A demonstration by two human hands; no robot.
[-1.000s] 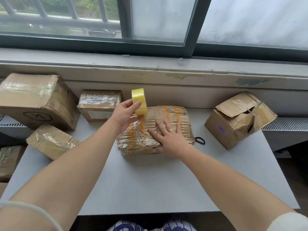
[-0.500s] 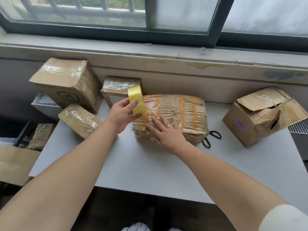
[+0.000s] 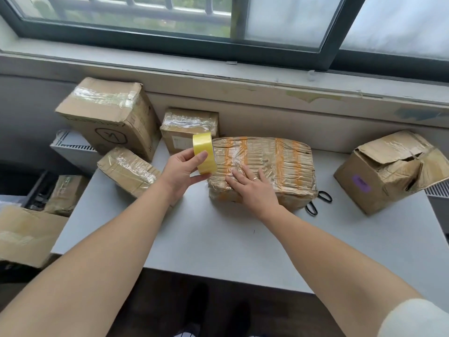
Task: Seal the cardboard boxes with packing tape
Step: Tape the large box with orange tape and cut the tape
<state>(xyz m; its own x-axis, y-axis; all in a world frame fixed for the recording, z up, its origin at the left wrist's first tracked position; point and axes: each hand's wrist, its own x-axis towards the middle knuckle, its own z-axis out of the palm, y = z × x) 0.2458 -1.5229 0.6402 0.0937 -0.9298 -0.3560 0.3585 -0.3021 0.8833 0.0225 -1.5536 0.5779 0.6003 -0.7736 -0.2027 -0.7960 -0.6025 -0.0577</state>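
Five cardboard boxes sit on the desk (image 3: 218,239), and every one is closed over what it holds, so I cannot tell the contents. The wrapped box (image 3: 279,161) lies in the middle near the far edge, covered in clear tape with orange bands across it. At the right edge, the crumpled box (image 3: 379,176) has bent, half-raised flaps and a purple label; the gap under them is too dark to read. The large box (image 3: 107,113) stands at the far left corner, the small box (image 3: 188,125) is against the far edge beside it, and the flat parcel (image 3: 126,170) lies tilted over the left edge. Two more boxes (image 3: 26,234) lie on the floor past that edge.

My left hand (image 3: 179,171) grips the yellow tape roll (image 3: 202,152) upright, thumb and fingers curled round it, just at the left end of the wrapped box. My right hand (image 3: 255,188) lies flat, fingers straight, pressing the near left part of that box's top. The scissors (image 3: 320,201) poke out at its near right corner.

Half a second ago the roll was over the box's left end; now it has drawn back slightly leftward, off the top. My right hand has stayed pressed in the same spot, and the scissors have not moved.
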